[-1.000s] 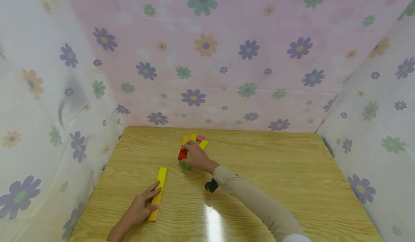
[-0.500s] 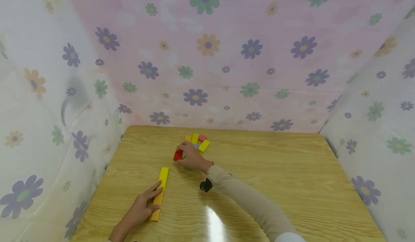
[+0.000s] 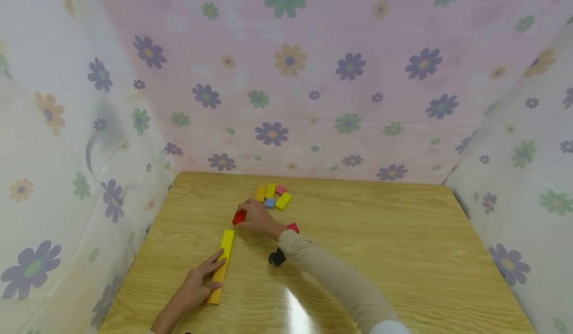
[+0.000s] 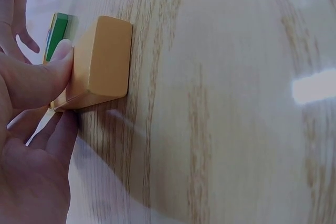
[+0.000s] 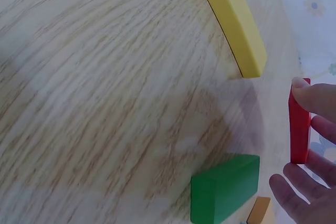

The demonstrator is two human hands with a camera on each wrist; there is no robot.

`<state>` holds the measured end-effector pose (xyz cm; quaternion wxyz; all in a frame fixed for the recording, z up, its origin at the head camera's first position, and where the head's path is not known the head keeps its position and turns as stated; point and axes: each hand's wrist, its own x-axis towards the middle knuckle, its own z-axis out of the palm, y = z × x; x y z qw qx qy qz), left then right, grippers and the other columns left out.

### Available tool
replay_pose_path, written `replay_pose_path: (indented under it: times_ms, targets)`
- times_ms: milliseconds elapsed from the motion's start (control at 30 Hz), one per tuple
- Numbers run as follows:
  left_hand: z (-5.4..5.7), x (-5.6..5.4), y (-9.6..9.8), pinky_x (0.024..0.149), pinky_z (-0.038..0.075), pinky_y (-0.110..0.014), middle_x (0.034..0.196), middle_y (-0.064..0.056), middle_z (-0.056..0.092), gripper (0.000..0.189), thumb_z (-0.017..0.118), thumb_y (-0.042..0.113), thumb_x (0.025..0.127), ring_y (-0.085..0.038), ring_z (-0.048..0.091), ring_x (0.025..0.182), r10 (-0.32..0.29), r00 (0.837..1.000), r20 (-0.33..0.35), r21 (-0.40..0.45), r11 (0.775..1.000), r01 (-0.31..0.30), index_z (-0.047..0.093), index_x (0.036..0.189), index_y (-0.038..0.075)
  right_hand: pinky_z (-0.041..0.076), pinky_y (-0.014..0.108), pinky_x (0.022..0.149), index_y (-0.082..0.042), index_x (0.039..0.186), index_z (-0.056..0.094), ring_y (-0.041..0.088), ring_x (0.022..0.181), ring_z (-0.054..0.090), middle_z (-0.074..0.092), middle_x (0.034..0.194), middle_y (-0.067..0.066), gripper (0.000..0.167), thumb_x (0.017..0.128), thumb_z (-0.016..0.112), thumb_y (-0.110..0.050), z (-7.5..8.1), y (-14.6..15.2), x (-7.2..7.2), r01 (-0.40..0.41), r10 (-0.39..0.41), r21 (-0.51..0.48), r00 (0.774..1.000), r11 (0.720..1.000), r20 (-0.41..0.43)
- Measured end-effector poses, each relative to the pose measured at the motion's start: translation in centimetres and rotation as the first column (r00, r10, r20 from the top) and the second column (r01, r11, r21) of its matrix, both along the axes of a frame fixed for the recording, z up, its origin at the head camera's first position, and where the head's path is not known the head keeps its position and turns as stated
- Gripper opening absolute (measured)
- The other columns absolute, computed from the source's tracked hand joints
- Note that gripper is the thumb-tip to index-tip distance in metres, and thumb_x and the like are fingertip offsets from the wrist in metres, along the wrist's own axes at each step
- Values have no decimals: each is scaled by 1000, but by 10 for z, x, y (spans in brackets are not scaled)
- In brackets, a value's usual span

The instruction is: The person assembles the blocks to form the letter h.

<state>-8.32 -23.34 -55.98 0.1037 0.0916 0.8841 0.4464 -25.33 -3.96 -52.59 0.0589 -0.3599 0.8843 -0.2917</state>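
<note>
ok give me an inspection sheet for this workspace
Surface: wood-grain tabletop, glare on its near part.
Job's things: yellow block and orange block lie end to end; red block is in hand.
Clutter: toward the back, a second orange block, two more yellow blocks, pink block, blue block; green block near the right hand; crimson block partly hidden by the sleeve.
Hands: left hand holds the row; right hand pinches the red block.
Cables: nothing seen.
Surroundings: pink floral backdrop, white floral sides.
</note>
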Motion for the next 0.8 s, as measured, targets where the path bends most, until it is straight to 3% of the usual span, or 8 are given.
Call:
replay_pose_path:
  times_ms: [233, 400, 500, 633, 800]
  targets:
    - [-2, 0, -1, 103, 34, -48, 151, -5, 34, 57, 71, -1, 80, -31, 30, 136, -1, 1000, -8, -3, 1000, 1, 53, 134, 3, 45, 19, 86, -6, 113, 66, 15, 102, 53, 57, 116, 7, 37, 84, 73, -29, -9, -15, 0, -22, 21, 10, 1000, 1000, 6]
    - [-1, 1, 2, 104, 35, -37, 150, -5, 35, 56, 71, -2, 79, -29, 31, 135, -5, 1000, -19, -8, 1000, 5, 54, 133, 2, 45, 19, 85, -6, 111, 66, 15, 101, 54, 58, 114, 7, 32, 86, 71, -25, -16, -20, 1, -35, 34, 35, 999, 999, 39]
    - [-1, 2, 3, 104, 35, -32, 150, -7, 35, 56, 71, -2, 79, -30, 31, 135, -11, 1000, -26, -3, 1000, 11, 54, 132, 1, 44, 21, 91, -7, 109, 68, 17, 109, 54, 62, 113, 5, 26, 88, 69, -23, -18, -20, 2, -61, 60, 68, 998, 996, 22]
    - [-2, 1, 2, 104, 36, -38, 150, -6, 34, 57, 72, 0, 80, -31, 30, 135, -7, 1000, -18, 6, 1000, 7, 54, 133, 2, 40, 25, 100, -6, 110, 69, 21, 121, 50, 61, 121, 9, 22, 91, 65, -16, -17, -21, 2, -97, 98, 94, 995, 991, -4]
    - [-2, 0, 0, 103, 33, -47, 151, -6, 33, 58, 72, -1, 79, -31, 30, 136, -1, 1000, 0, 15, 1000, 1, 53, 134, 2, 40, 26, 101, -4, 115, 67, 23, 124, 48, 53, 132, 15, 24, 93, 60, -8, -14, -23, 3, -106, 106, 126, 994, 986, 7]
